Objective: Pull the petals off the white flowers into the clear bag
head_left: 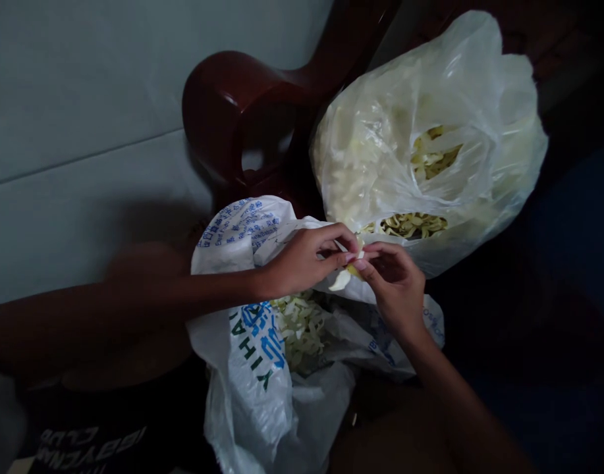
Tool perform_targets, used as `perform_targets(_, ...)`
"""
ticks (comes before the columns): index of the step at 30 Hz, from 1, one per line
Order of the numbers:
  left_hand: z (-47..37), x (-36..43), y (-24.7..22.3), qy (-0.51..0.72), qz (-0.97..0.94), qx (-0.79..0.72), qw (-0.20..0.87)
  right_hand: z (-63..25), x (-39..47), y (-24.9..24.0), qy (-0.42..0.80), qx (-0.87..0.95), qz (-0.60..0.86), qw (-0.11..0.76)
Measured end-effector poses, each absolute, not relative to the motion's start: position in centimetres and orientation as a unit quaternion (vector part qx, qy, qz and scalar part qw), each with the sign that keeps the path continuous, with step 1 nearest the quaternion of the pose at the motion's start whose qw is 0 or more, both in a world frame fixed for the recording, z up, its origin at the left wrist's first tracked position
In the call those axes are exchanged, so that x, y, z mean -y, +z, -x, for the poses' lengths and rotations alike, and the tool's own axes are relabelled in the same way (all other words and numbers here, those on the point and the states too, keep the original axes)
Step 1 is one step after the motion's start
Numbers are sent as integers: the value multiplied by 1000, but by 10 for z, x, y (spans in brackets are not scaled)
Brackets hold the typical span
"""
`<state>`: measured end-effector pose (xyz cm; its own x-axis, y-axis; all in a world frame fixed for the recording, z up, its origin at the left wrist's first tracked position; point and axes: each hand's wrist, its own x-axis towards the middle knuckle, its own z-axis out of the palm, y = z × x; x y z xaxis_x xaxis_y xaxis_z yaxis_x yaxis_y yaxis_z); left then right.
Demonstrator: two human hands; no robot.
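Observation:
Between my two hands is a small pale yellow-white strip (340,280), curled and thin, perhaps a plant piece; its exact kind I cannot tell. My left hand (306,260) pinches it between thumb and fingertips. From the other side my right hand (395,280) grips it too, the fingertips of both hands almost meeting. Below them gapes a white printed sack (262,349) with blue and green lettering, its mouth spread wide. Many pale cut pieces (302,326) lie inside the sack.
A large translucent plastic bag (371,145) stands at the upper right, filled with yellowish strips (415,225) that show through its openings. Behind the sack rises a dark red, glossy wooden armrest (222,92). A pale tiled surface (84,85) spans the upper left.

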<state>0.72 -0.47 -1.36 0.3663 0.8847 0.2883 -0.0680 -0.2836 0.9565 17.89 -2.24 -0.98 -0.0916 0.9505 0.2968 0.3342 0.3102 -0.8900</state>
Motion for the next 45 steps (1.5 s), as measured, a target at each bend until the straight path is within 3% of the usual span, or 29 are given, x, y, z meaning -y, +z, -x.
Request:
perform_targets(12,-9,6,-16,498,-668,-341,435,-173,34,2,116,773,500,372)
perform_targets(16,-9,6,-17,489,-686,-363,398,-170,35,-2,97,774,497,381)
perform_targets(21,-9,3,-18,480,-669,-376,425,-167,37,-4,61,775,479,407)
perform_targets(37,-6,4,-15,466,-636,-306,534,-175,31,4,74,776,485,397)
perform_targets(45,-8,3,-17,450,-647,-315,529,-187,18,2,186,760,467,412)
